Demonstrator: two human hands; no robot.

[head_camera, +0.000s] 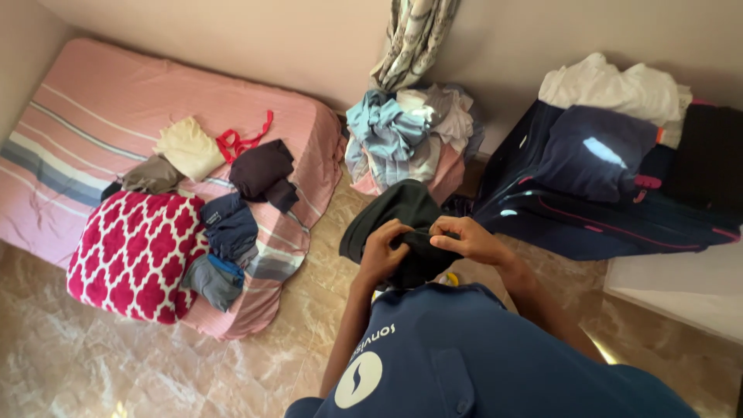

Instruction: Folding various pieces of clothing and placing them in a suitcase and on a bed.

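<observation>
Head cam: both hands up w/ a black garment (pixel 402 224), center frame above the tan floor (pixel 93 364). Left hand (pixel 381 251) pinching its edge, fingers curled; right hand (pixel 468 238) gripping the same edge, just beside it. Pink mattress (pixel 93 116) w/ small clothes far left, clothes pile (pixel 410 135) beyond, navy suitcase (pixel 573 209) right.

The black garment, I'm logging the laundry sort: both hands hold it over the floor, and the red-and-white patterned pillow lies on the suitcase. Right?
Not quite. In the head view both hands, left hand and right hand, do hold the black garment over the floor, but the red-and-white patterned pillow lies on the pink mattress, not on the suitcase.
</observation>
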